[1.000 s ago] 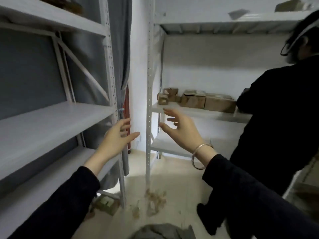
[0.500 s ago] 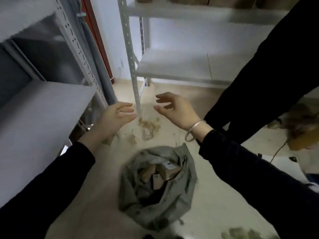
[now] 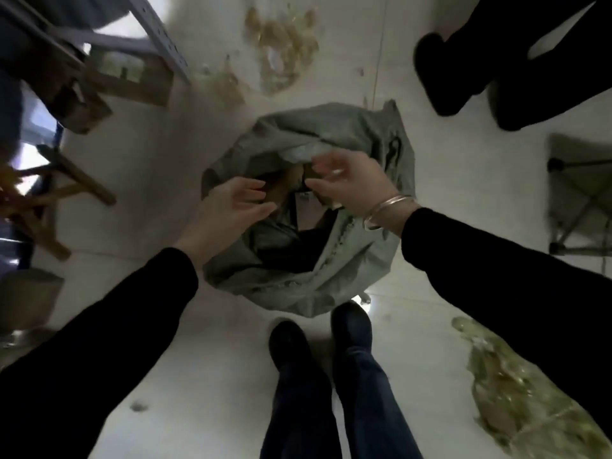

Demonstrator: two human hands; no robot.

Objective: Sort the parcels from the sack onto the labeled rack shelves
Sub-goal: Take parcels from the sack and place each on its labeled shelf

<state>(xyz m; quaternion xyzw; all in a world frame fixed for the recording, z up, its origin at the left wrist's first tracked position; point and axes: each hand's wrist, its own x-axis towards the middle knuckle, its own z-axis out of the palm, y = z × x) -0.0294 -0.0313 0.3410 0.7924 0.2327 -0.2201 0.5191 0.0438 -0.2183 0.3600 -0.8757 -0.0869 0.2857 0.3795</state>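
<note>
Place: you are in a storeroom where deliveries get sorted.
Racking: a perforated metal rack upright (image 3: 162, 38) stands at your upper left, a cardboard box (image 3: 132, 82) beneath it.
Underfoot: pale floor tiles (image 3: 149, 154), littered with packing scraps (image 3: 281, 38) and crumpled wrap (image 3: 516, 399).
Goods: a grey sack (image 3: 357, 253) lies open before you, brown parcels (image 3: 284, 183) inside.

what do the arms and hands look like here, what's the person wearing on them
Both arms are covered by plain, long black sleeves, the left sleeve and the right sleeve, which end at the wrists. The left hand and right hand are bare, with no gloves. A thin silver-coloured bangle circles the right wrist. The blur hides whether any rings are worn.
</note>
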